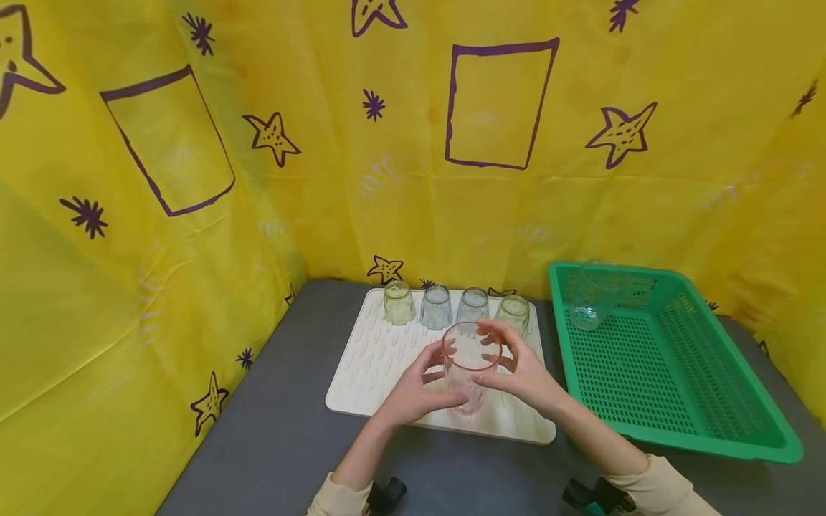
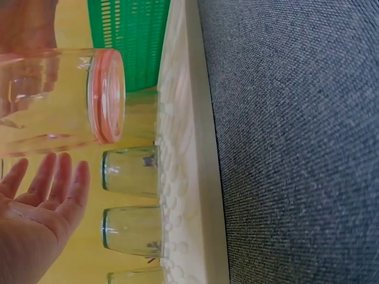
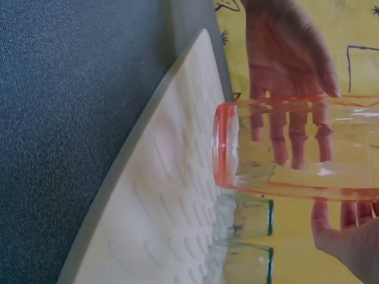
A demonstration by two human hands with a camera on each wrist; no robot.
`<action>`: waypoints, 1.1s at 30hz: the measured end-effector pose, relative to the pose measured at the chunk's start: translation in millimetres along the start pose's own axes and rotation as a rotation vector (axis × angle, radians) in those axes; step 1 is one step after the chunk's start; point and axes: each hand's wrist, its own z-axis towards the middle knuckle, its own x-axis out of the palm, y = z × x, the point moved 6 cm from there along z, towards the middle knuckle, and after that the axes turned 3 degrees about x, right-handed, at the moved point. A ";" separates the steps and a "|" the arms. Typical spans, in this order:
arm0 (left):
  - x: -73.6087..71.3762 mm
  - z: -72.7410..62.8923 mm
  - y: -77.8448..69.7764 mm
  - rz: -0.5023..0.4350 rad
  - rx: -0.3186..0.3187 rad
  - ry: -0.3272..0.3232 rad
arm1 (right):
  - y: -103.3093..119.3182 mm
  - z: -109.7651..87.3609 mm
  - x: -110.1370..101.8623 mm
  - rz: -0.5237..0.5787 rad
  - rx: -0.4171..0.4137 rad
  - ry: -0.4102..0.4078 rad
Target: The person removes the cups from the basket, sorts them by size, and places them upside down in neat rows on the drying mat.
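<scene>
A pink-tinted drinking glass (image 1: 461, 373) stands upright in the air over the white drying mat (image 1: 368, 365), its rim up. My left hand (image 1: 416, 390) holds its left side, thumb in front. From the right, my right hand (image 1: 525, 369) grips it with thumb in front and fingers behind. In the left wrist view a gap shows between the glass's thick base (image 2: 109, 97) and the mat. Through the clear wall in the right wrist view, fingers of my left hand (image 3: 284, 59) are visible.
Along the mat's back edge several small glasses stand in a row, among them a green one (image 1: 399, 304) and a blue one (image 1: 436, 308). To the right is a green plastic basket (image 1: 736, 373) with a clear glass (image 1: 586, 315) inside. A yellow patterned cloth (image 1: 413, 215) hangs behind.
</scene>
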 end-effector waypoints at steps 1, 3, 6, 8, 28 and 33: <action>0.7 -0.8 -5.3 0.009 -0.001 -0.001 | -0.8 -0.1 1.0 0.000 0.002 0.005; 2.1 -3.0 -16.4 0.025 -0.007 -0.001 | -2.1 -0.5 3.0 -0.002 0.005 0.016; 3.2 -6.5 -32.9 0.042 -0.009 -0.003 | -3.1 -1.3 5.7 -0.001 0.002 0.030; 3.3 -8.0 -39.1 0.046 -0.007 -0.005 | -3.4 -1.5 7.1 -0.002 -0.002 0.033; 4.5 -4.9 0.8 -0.171 0.034 -0.115 | -11.1 -12.5 4.5 -0.015 -0.064 0.037; 3.1 -5.8 -1.1 -0.267 0.042 -0.170 | -23.7 -17.1 8.4 -0.050 -0.020 0.025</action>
